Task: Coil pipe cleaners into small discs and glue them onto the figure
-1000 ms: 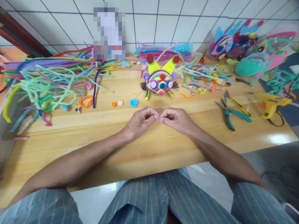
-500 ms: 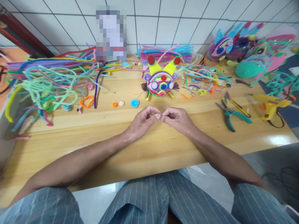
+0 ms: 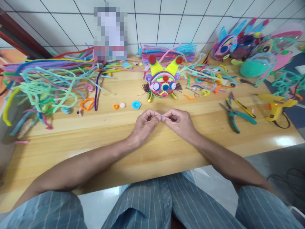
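Observation:
Between the fingertips of both hands is a small purple piece of pipe cleaner (image 3: 162,116), mostly hidden by the fingers. My left hand (image 3: 148,124) pinches it from one side, thumb against forefinger. From the other side my right hand (image 3: 179,123) pinches it the same way, and the two hands nearly touch. Just beyond them stands a colourful mask-like figure (image 3: 164,86) with yellow horns and round blue-and-white eyes. A blue coiled disc (image 3: 136,105) lies to the left of the figure, beside a beige disc (image 3: 122,105) and an orange coil (image 3: 115,106).
Tangled pipe cleaners (image 3: 50,86) cover the table's left side. Pliers (image 3: 235,116), a yellow utility knife (image 3: 243,107) and a yellow glue gun (image 3: 274,105) lie at the right. Scissors (image 3: 195,91) rest near the figure. More figures (image 3: 225,46) stand back right against the tiled wall.
Both hands still pinch the purple piece, with only slight shifts of the fingers. The whole view has moved a little, so things appear slightly further left.

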### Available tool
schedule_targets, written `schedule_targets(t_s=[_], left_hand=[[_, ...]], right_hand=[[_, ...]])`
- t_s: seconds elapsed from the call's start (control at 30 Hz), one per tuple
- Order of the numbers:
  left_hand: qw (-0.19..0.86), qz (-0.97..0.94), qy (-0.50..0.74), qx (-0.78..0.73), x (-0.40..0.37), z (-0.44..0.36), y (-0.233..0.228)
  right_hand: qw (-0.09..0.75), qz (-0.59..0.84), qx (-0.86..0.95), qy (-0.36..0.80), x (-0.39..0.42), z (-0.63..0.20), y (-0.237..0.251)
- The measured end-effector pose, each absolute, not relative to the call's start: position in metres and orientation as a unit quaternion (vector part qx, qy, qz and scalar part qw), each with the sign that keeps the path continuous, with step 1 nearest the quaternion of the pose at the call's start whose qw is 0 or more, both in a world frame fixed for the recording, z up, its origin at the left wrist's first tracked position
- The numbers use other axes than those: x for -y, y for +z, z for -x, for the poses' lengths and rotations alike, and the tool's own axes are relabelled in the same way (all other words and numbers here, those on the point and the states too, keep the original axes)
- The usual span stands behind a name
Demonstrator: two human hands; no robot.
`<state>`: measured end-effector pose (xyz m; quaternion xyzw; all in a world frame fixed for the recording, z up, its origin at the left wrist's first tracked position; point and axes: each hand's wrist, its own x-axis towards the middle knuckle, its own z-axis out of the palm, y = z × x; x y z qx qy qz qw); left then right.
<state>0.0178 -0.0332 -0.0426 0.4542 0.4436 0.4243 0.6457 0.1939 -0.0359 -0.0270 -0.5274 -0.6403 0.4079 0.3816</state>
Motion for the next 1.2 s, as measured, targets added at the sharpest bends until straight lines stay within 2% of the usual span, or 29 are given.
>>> schedule_targets(t_s=[0.1, 0.2, 0.37, 0.47, 0.6, 0.73, 0.9, 1.0, 1.07, 1.2], left_hand=[[0.693, -0.371, 0.438, -0.436, 0.036, -0.023, -0.041], [0.704, -0.394, 0.422, -0.414, 0.032, -0.020, -0.039], [0.597, -0.590, 0.381, -0.386, 0.019, -0.005, -0.034], [0.567, -0.604, 0.390, -0.402, 0.020, -0.004, -0.036], [0.640, -0.494, 0.417, -0.415, 0.029, -0.016, -0.045], [0.664, -0.430, 0.437, -0.428, 0.033, -0.023, -0.048], [0.572, -0.620, 0.361, -0.399, 0.023, -0.008, -0.037], [0.545, -0.650, 0.351, -0.397, 0.020, -0.002, -0.034], [0.556, -0.633, 0.363, -0.398, 0.022, -0.004, -0.037], [0.631, -0.530, 0.407, -0.394, 0.025, -0.015, -0.047]], right_hand=[[0.390, 0.532, 0.593, 0.463, 0.035, -0.190, -0.028], [0.380, 0.527, 0.575, 0.498, 0.032, -0.192, -0.026], [0.339, 0.520, 0.603, 0.501, 0.028, -0.202, -0.019], [0.328, 0.515, 0.605, 0.511, 0.027, -0.202, -0.017], [0.353, 0.513, 0.585, 0.520, 0.029, -0.196, -0.022], [0.369, 0.531, 0.606, 0.463, 0.032, -0.193, -0.028], [0.338, 0.532, 0.711, 0.312, 0.034, -0.200, -0.023], [0.327, 0.522, 0.741, 0.267, 0.035, -0.202, -0.020], [0.334, 0.528, 0.727, 0.285, 0.035, -0.200, -0.022], [0.382, 0.525, 0.647, 0.399, 0.034, -0.196, -0.027]])
